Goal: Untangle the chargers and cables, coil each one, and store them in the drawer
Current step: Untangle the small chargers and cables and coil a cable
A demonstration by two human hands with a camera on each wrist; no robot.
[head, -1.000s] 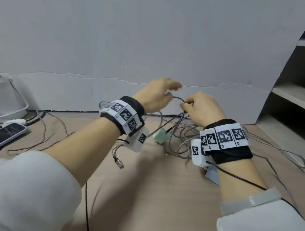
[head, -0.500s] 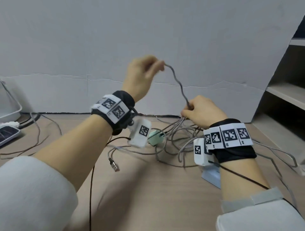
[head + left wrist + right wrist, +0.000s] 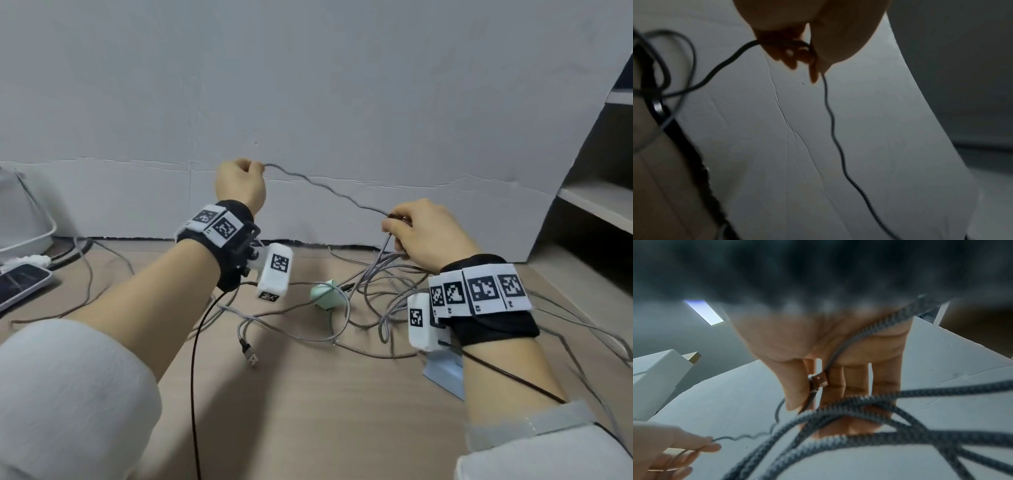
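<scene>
It looks like early days: the tangle (image 3: 359, 301) of braided cables lies spread on the table (image 3: 308, 411), just in front of the right hand, with a green charger (image 3: 327, 294) in its midst and a USB plug (image 3: 249, 353) trailing loose toward me. Nothing is coiled, and I see no drawer, only shelves (image 3: 596, 202) at the right. So untangling is under way; all the coiling and storing is left, I'd judge. The left hand (image 3: 239, 183) is raised, fingers curled, pinching one end of a thin grey cable (image 3: 329, 188). That cable runs nearly taut, its long axis slanting down from the left hand to the right hand (image 3: 424, 233), which pinches the cable between thumb and fingers, with several braided strands gathered and hanging beneath it into the tangle.
</scene>
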